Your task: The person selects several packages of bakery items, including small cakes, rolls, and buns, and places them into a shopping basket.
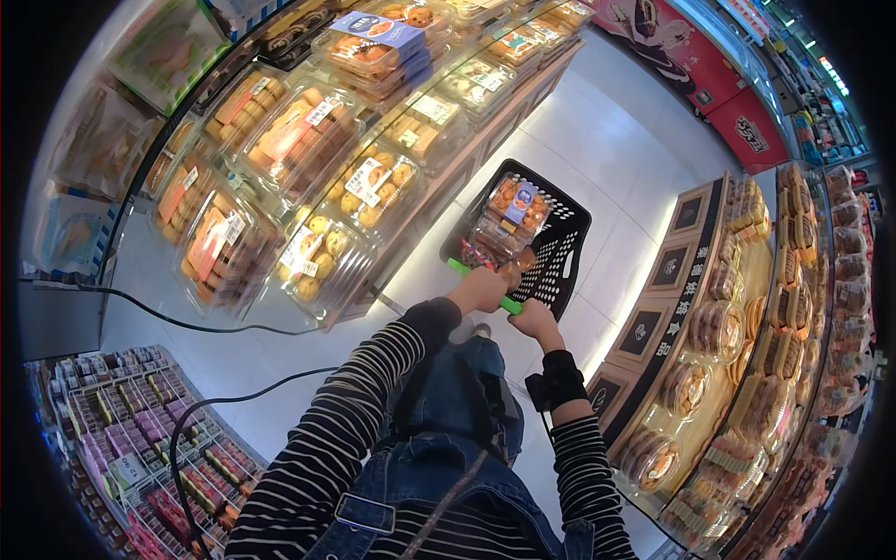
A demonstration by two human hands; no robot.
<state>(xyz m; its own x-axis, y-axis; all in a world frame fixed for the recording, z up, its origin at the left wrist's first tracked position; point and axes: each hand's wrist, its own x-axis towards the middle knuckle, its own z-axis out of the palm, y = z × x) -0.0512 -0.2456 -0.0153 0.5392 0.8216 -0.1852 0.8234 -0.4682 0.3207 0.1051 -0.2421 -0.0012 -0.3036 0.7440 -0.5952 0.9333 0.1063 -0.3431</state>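
Note:
A black plastic shopping basket (575, 241) with perforated walls is in front of me, low over the tiled floor. My left hand (483, 288) is closed around its green handle (458, 266). On the same bar, further right, my right hand (535, 322) grips the end. Inside the basket lies a clear plastic box of cookies (498, 196) with a purple label. Below that box sit a red-patterned package (477, 253) and some brown food items (525, 259), partly hidden by my left hand. A dark band with a small device (556, 381) is strapped around my right wrist.
A display counter (448, 175) with clear boxes of cookies (364, 185) runs along the left. On the right stands a bakery shelf (672, 329) with round packaged cakes (682, 388). A rack of small packs (140, 427) and a black cable (210, 323) are at lower left.

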